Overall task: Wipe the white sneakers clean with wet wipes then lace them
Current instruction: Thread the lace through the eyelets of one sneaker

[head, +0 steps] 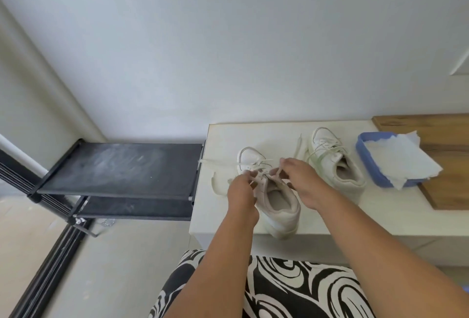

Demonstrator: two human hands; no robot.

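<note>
From the head camera we see the near sneaker [274, 198] on the white table [380, 213], its heel at the table's front edge, toe pointing to the wall. Our left hand [241, 190] pinches the lace [256, 165] at the left of the eyelets; our right hand [302, 180] pinches a lace end at the right. One lace strand runs out past the table's left edge towards the black shoe rack [119, 170], which stands just beside the table. The second sneaker [332, 162] sits further back, right, apart from the first and just beside the blue tray [365, 162] of wipes [401, 160]. The tray overlaps a wooden board [446, 155]. Bare tabletop shows right of our right forearm.
</note>
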